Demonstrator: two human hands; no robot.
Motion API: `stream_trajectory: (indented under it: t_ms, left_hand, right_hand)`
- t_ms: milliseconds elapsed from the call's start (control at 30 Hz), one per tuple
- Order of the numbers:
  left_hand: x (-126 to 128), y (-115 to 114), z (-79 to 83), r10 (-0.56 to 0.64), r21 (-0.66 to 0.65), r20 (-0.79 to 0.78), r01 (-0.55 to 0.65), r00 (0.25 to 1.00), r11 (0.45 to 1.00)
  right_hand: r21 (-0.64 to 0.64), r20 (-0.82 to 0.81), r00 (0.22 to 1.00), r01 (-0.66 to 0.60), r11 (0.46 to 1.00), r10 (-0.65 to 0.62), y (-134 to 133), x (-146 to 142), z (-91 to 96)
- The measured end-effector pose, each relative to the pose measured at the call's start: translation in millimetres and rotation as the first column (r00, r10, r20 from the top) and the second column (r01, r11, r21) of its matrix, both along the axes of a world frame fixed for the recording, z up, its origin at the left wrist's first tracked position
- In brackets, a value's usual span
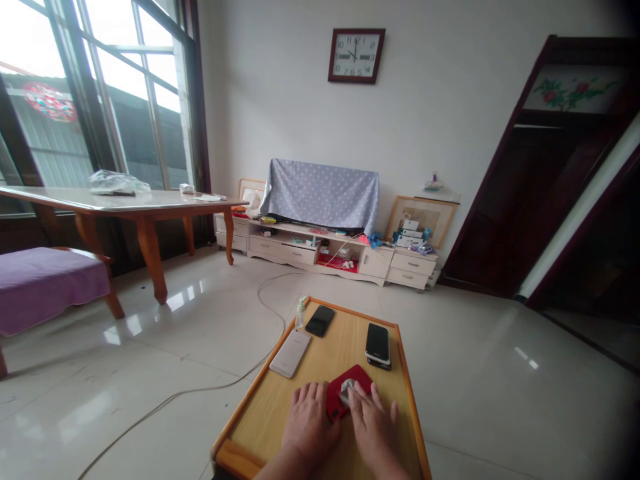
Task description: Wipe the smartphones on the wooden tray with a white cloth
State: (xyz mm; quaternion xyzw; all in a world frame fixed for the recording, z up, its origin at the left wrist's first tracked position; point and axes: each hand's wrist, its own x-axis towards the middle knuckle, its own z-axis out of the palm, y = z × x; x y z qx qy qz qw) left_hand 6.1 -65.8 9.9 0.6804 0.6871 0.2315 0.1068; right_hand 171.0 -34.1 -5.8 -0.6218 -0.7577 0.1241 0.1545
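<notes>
A red phone (364, 379), back side up, lies at a slant on the small wooden table. My right hand (373, 423) presses a crumpled greyish-white wipe (346, 390) onto it with the fingertips. My left hand (310, 415) rests flat at the phone's left edge, fingers stretched out, thumb by its lower corner. Farther up the table, a pale pinkish phone (290, 353) lies face down on the left, with a black phone (321, 321) behind it. On the right, a dark-screened phone (377, 343) sits on top of another phone (379, 364). A small clear bottle (301, 312) stands at the far left corner.
The small table has a raised wooden rim (413, 400). A cable (170, 400) runs across the tiled floor to its left. Beyond are a low white cabinet (283, 250), a larger table (120, 204) by the window and a purple-covered seat (50, 283).
</notes>
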Motion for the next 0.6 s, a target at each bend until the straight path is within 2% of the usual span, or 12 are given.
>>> stream_trajectory:
  t_ms: [100, 267, 333, 400, 533, 600]
  left_hand:
    - [0, 1, -1.6, -0.002, -0.001, 0.004, 0.002, 1.0, 1.0]
    - [-4, 4, -11.4, -0.01, -0.035, -0.008, 0.01, 1.0, 0.999]
    - [-5, 4, -12.1, -0.014, -0.034, -0.006, 0.014, 1.0, 0.999]
    - [-4, 3, -9.7, -0.009, -0.004, 0.015, 0.009, 1.0, 1.0]
    - [0, 1, -3.8, 0.014, 0.034, 0.051, -0.016, 0.999, 0.999]
    - [-1, 1, -4.6, 0.012, 0.027, 0.053, -0.013, 0.999, 1.0]
  right_hand:
    - [-0.009, 0.007, 1.0, 0.017, 1.0, -0.017, 2, -3, 1.5]
    - [-0.064, -0.048, 0.975, -0.221, 0.973, 0.218, -22, -26, 10.4]
    - [-0.065, -0.069, 0.966, -0.252, 0.966, 0.247, -24, -27, 12.6]
    - [-0.056, -0.066, 0.976, -0.212, 0.976, 0.209, -18, -22, 12.4]
    - [-0.031, 0.021, 0.999, -0.048, 0.998, 0.049, -1, -13, 9.3]
    - [-0.011, 0.046, 0.998, -0.043, 0.999, 0.044, -1, -17, 9.1]
